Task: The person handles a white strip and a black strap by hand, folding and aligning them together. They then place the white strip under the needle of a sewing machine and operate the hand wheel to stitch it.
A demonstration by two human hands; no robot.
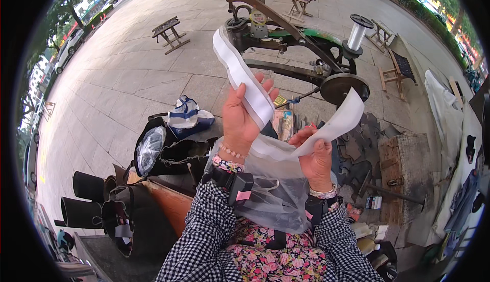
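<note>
My left hand (238,116) is closed on a wide white fabric strip (245,77), thumb across its front, its upper end standing above the fingers. In my right hand (317,163), thumb and fingers pinch a second length of white strip (339,121), which curls up to the right and runs left toward my left wrist. I cannot tell whether both lengths are one piece. A clear plastic bag (278,195) lies over my lap, below and between both hands.
Ahead stands a hand-cranked sewing machine (301,42) with a thread spool (356,38). Folding stools (171,32) stand on the paving. Dark bags (120,215) and black rolls (84,200) are at left. A wooden box (408,164), hammer (393,192) and dark scraps (357,146) lie at right.
</note>
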